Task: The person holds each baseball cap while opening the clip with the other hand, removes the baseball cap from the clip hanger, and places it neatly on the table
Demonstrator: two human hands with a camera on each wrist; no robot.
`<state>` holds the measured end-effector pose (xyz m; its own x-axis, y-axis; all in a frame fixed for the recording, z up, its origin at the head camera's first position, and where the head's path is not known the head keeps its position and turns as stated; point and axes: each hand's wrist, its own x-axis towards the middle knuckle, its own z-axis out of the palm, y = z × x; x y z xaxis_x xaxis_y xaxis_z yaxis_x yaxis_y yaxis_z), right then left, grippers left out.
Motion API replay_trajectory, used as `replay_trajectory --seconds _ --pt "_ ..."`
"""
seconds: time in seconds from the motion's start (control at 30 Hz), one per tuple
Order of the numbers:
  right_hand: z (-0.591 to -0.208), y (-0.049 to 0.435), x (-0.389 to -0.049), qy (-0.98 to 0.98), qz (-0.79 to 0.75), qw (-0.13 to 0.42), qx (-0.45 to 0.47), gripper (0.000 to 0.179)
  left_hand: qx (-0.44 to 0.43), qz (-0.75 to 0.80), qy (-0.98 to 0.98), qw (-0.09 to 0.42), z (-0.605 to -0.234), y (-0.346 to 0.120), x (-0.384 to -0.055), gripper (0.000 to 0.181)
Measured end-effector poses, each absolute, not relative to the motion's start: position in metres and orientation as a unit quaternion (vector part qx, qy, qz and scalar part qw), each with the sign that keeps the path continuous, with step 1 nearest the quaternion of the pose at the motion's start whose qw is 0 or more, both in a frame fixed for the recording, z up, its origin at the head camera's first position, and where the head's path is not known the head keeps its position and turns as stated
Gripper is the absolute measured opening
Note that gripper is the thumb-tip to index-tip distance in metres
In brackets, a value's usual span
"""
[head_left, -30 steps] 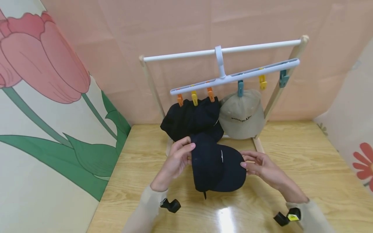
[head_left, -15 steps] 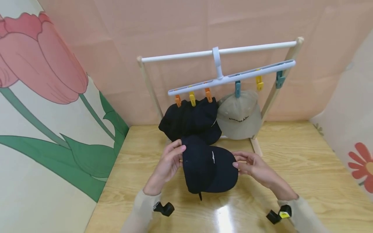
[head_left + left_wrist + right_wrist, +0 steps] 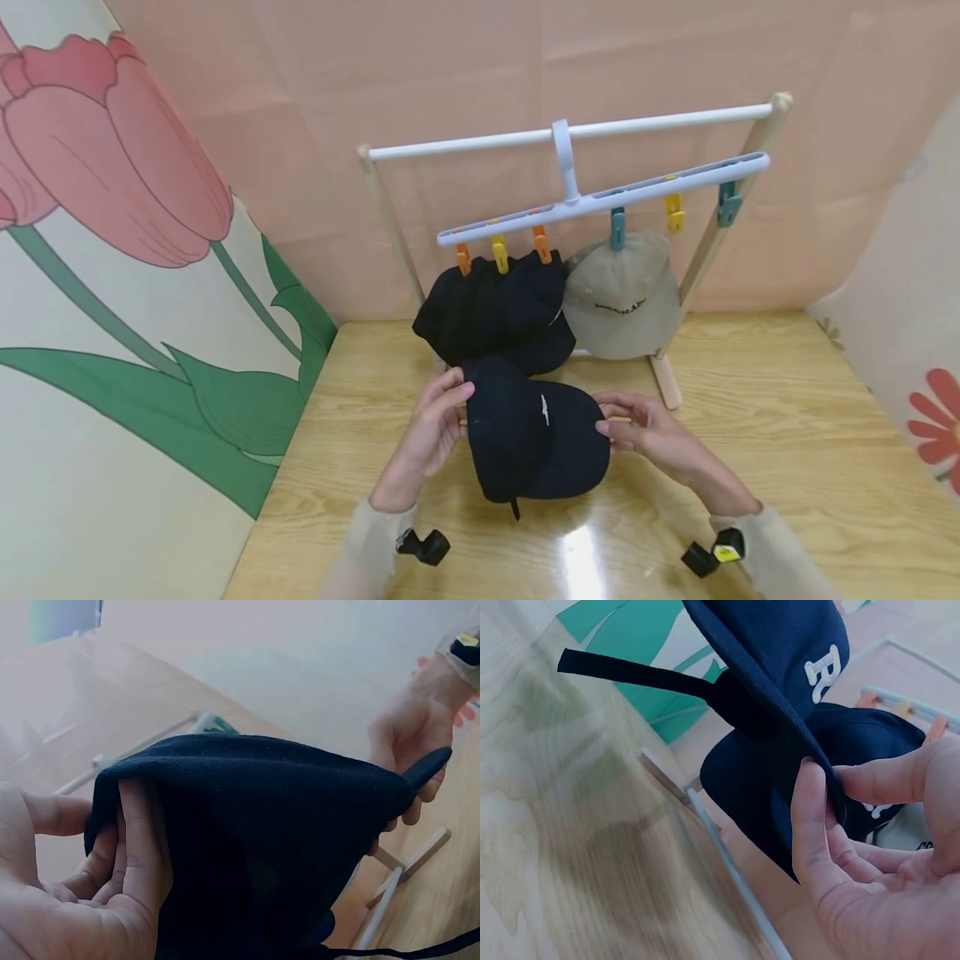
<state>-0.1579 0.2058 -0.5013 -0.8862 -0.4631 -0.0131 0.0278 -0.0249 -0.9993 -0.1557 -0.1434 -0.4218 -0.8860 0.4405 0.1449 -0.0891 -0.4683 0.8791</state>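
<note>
A dark navy baseball cap with a white embroidered letter is held above the table in front of the rack. My left hand pinches the crown's edge, thumb outside and fingers inside, as the left wrist view shows. Between thumb and fingers, my right hand grips the brim at its edge. A strap dangles from the cap's back. Behind it, dark caps hang from orange and yellow clips on a pale blue hanger; a beige cap hangs from a teal clip.
A rack with a white top bar and wooden legs carries the hanger. Toward its right end are a yellow clip and a teal clip with nothing in them. Pink cloth covers the wall behind the wooden table.
The held cap and both hands have shifted left and slightly toward me, away from beneath the beige cap. Both hands keep their hold; the hanging caps stay put.
</note>
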Motion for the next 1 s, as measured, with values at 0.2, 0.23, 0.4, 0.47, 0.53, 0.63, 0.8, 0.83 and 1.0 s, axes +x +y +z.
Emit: replay_trajectory --seconds 0.2,0.23,0.4,0.47,0.53,0.63,0.8,0.83,1.0 --pt "-0.508 0.199 -0.158 0.676 -0.699 0.168 -0.161 0.047 0.172 0.840 0.492 0.154 -0.430 -0.145 -0.155 0.017" --pt "-0.509 0.197 -0.158 0.676 -0.699 0.167 -0.162 0.047 0.170 0.840 0.492 0.153 -0.431 -0.145 -0.155 0.017" --pt "-0.514 0.192 -0.160 0.674 -0.698 0.176 -0.164 0.046 0.162 0.839 0.497 0.148 -0.436 -0.150 -0.155 0.017" --pt "-0.516 0.190 -0.161 0.674 -0.698 0.181 -0.164 0.047 0.161 0.838 0.500 0.146 -0.438 -0.151 -0.155 0.018" --pt "-0.518 0.187 -0.162 0.673 -0.697 0.184 -0.164 0.047 0.157 0.838 0.503 0.143 -0.440 -0.153 -0.155 0.017" --pt "-0.520 0.184 -0.162 0.670 -0.698 0.188 -0.169 0.048 0.150 0.837 0.507 0.141 -0.441 -0.154 -0.155 0.017" --pt "-0.522 0.182 -0.162 0.668 -0.699 0.193 -0.166 0.048 0.140 0.836 0.511 0.145 -0.442 -0.156 -0.153 0.016" --pt "-0.523 0.182 -0.162 0.669 -0.698 0.196 -0.164 0.049 0.138 0.836 0.511 0.145 -0.443 -0.157 -0.153 0.016" --pt "-0.523 0.181 -0.162 0.672 -0.694 0.209 -0.152 0.051 0.130 0.837 0.514 0.139 -0.446 -0.161 -0.152 0.017"
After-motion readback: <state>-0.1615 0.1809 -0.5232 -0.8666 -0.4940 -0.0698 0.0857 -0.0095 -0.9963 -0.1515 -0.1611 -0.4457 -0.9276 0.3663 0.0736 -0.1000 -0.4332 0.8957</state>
